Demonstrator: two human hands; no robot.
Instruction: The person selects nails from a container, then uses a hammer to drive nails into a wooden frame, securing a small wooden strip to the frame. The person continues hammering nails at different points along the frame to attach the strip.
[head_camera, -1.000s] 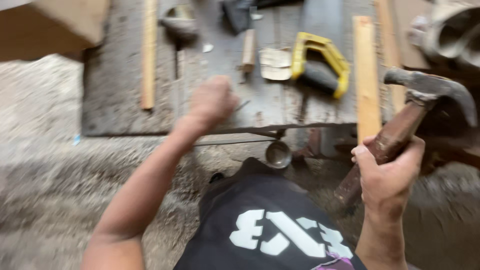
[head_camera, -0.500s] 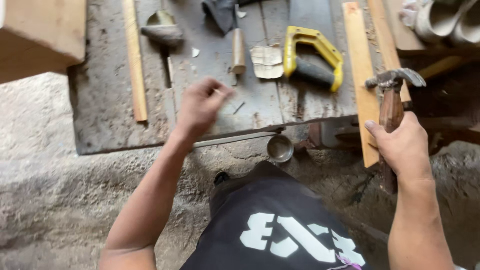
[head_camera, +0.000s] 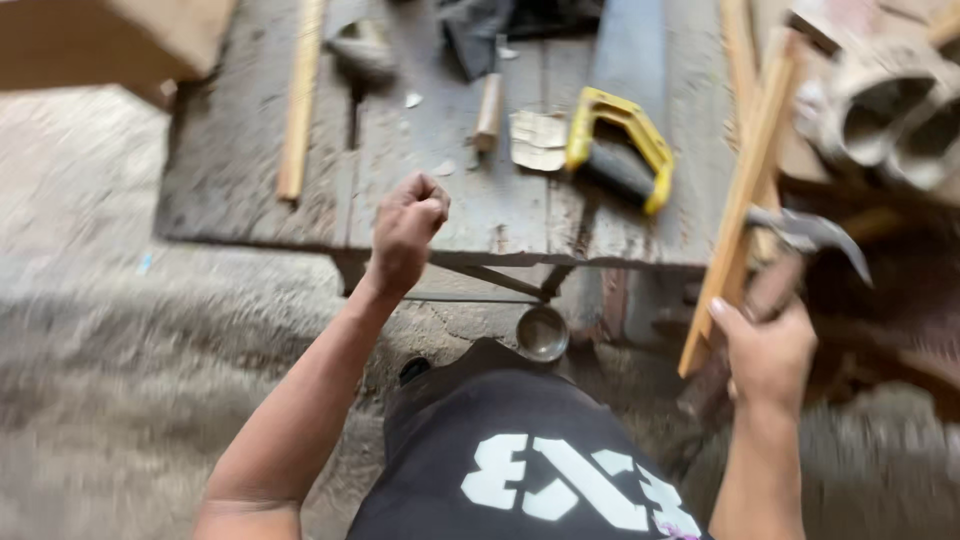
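Gripping hammer (head_camera: 800, 245) in right hand (head_camera: 765, 350); left hand (head_camera: 408, 228) fisted over bench (head_camera: 230, 170).

Left arm bare, extended forward and slightly rightward from the lower left of the view, elbow nearly straight. Left hand (head_camera: 408, 228) closed into a loose fist, knuckles uppermost, fingers (head_camera: 425, 200) curled under against the palm; whether anything lies inside the fist cannot be told. Right forearm bare, rising from the lower right edge, wrist straight. Right hand (head_camera: 766, 352) seen from its back, fingers wrapped round a handle, thumb laid along the left side and pointing forward. The two hands are well apart.
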